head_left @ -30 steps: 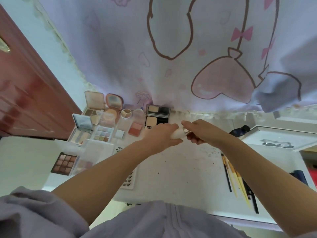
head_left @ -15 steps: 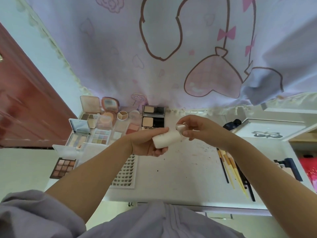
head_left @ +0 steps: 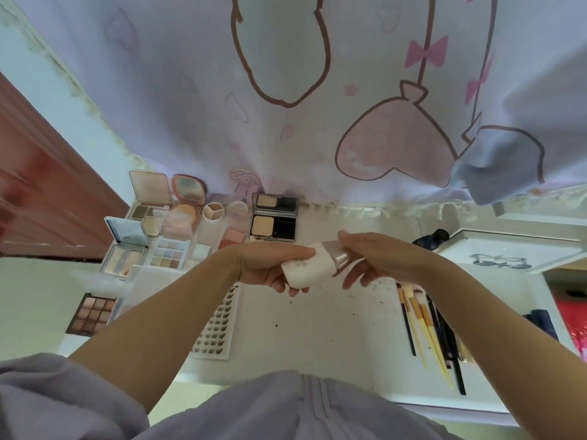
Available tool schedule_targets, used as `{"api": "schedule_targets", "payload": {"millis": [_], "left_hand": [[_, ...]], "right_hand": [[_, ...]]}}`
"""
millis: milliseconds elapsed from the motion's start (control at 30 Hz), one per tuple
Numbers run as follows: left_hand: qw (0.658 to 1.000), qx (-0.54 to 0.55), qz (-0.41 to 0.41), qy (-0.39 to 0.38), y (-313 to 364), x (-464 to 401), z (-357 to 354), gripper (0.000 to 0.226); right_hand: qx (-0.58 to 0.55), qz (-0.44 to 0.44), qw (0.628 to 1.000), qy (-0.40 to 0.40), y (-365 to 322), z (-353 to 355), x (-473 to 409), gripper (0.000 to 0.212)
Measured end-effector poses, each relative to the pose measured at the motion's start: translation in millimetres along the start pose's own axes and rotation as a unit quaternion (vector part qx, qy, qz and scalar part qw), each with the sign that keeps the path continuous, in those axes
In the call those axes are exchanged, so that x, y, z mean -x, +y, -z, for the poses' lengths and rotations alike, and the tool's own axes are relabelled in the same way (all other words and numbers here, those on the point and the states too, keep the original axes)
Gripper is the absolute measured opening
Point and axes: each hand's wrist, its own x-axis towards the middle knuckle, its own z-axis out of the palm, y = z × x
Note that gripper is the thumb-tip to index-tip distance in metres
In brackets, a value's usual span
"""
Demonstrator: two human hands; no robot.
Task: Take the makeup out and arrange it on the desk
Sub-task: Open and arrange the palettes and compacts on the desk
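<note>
A small white makeup bottle (head_left: 306,269) with a silver cap (head_left: 336,253) is held above the middle of the white desk (head_left: 333,328). My left hand (head_left: 270,265) grips the white body from the left. My right hand (head_left: 371,258) pinches the silver cap from the right. Several open palettes and compacts stand at the desk's back left, among them a black powder compact (head_left: 274,219), a pastel eyeshadow palette (head_left: 170,254) and a brown eyeshadow palette (head_left: 92,314).
A tray of false lashes (head_left: 219,325) lies under my left forearm. Several makeup brushes (head_left: 428,328) lie at the right. A white box (head_left: 508,252) and a dark bottle (head_left: 433,238) stand at the back right. A printed curtain (head_left: 317,106) hangs behind the desk.
Both hands have drawn the bottle a little towards me and turned it, so its white body and silver cap show more. My left hand now grips from underneath.
</note>
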Motion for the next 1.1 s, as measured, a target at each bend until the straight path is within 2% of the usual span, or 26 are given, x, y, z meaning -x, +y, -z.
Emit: {"api": "schedule_targets", "payload": {"millis": [67, 167, 233, 333, 433, 567, 700, 833, 967, 1100], "left_hand": [[1.000, -0.013, 0.004, 0.005, 5, -4, 3, 0.033], [0.996, 0.080, 0.012, 0.034, -1, -7, 15, 0.034], [0.987, 0.144, 0.007, 0.071, -11, -12, 21, 0.030], [0.968, 0.157, -0.036, 0.193, -23, -33, 27, 0.019], [0.944, 0.095, -0.066, 0.309, -19, -61, 28, 0.027], [0.876, -0.146, -0.093, 0.450, 2, -93, 24, 0.031], [0.841, -0.217, -0.117, 0.482, 15, -120, 26, 0.036], [0.826, -0.249, -0.102, 0.496, 11, -137, 34, 0.031], [0.823, -0.262, -0.094, 0.495, 4, -140, 37, 0.034], [0.809, -0.265, -0.114, 0.511, 4, -127, 30, 0.045]], "right_hand": [[0.067, 0.020, 0.998, 0.004, -3, 1, -8, 0.036], [0.085, 0.073, 0.993, 0.043, -3, 12, -17, 0.020], [0.042, 0.086, 0.992, 0.087, 2, 23, -21, 0.016], [-0.032, 0.036, 0.989, 0.141, 24, 36, -41, 0.024], [-0.019, -0.045, 0.983, 0.178, 51, 35, -71, 0.028], [-0.065, -0.068, 0.963, 0.251, 61, 29, -111, 0.028], [-0.058, -0.064, 0.953, 0.292, 53, 31, -141, 0.020], [0.018, -0.062, 0.947, 0.314, 55, 33, -157, 0.026], [0.029, -0.066, 0.943, 0.326, 59, 33, -150, 0.035], [0.166, -0.031, 0.939, 0.299, 52, 38, -112, 0.030]]}}
